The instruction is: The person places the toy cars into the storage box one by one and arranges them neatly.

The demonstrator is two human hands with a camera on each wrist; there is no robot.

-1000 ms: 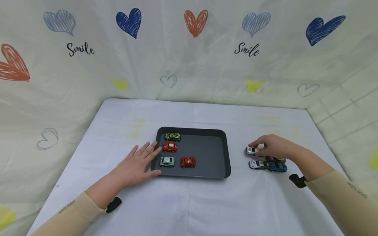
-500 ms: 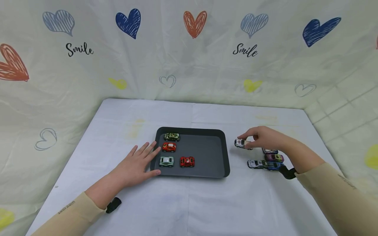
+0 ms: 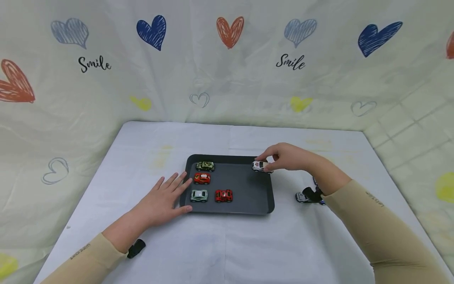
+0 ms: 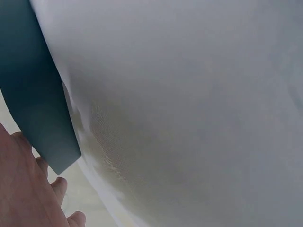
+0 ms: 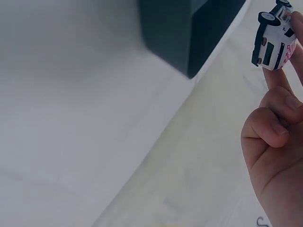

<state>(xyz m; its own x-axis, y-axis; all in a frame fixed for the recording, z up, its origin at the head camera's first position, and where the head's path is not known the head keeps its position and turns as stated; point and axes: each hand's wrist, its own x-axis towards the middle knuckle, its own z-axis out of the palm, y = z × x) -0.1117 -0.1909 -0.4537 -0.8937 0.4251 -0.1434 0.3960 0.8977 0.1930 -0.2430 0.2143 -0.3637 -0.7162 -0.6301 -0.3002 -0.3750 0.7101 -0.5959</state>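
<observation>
A white toy car (image 3: 259, 166) is pinched between the thumb and fingers of my right hand (image 3: 292, 156), held above the far right corner of the dark grey tray (image 3: 244, 185). The right wrist view shows the same toy car (image 5: 275, 45) in the fingertips, off the table. My left hand (image 3: 159, 203) lies with spread, straight fingers against the tray's left rim. On the tray stand a camouflage toy car (image 3: 205, 166), a red toy car (image 3: 202, 178), a pale green toy car (image 3: 199, 196) and a second red toy car (image 3: 224, 195).
Right of the tray, more toy cars (image 3: 302, 197) sit on the white tablecloth (image 3: 227, 244), mostly hidden behind my right wrist and its black camera (image 3: 313, 194). A cloth backdrop (image 3: 248, 79) printed with hearts hangs behind the table.
My right hand has lifted the white toy car from the group at the right and carried it left, over the tray. The left hand has stayed at the tray's rim.
</observation>
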